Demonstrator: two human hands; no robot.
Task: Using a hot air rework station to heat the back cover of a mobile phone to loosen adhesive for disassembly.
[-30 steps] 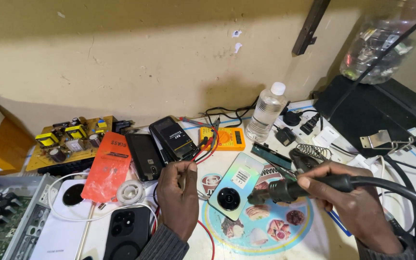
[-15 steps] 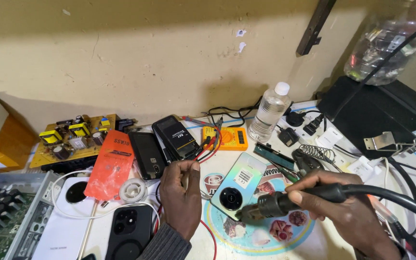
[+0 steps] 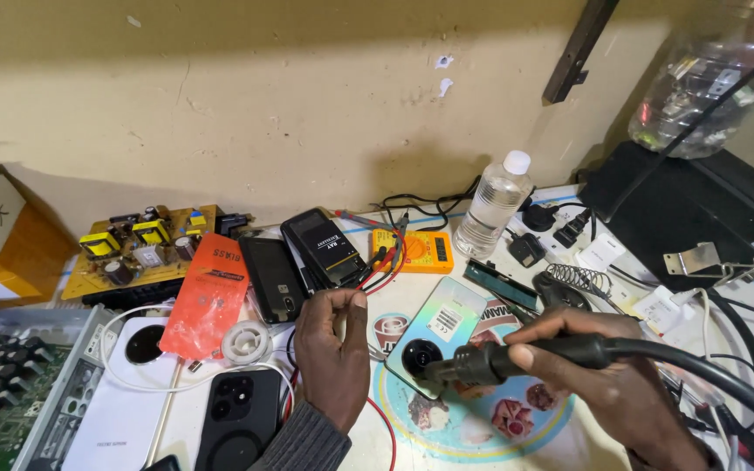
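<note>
While the right hand (image 3: pixel 604 384) grips the black hot-air handle (image 3: pixel 517 358) in a closed fist, the nozzle points toward 9 o'clock, over the camera hole of the iridescent phone back cover (image 3: pixel 434 336). The left hand (image 3: pixel 333 349) pinches a thin wire, fingertips closed. Phones (image 3: pixel 277 279) crowd 11 o'clock; the multimeter (image 3: pixel 412 250) and bottle (image 3: pixel 495 205) bound 12 to 1 o'clock. Open bench remains at 6 o'clock.
</note>
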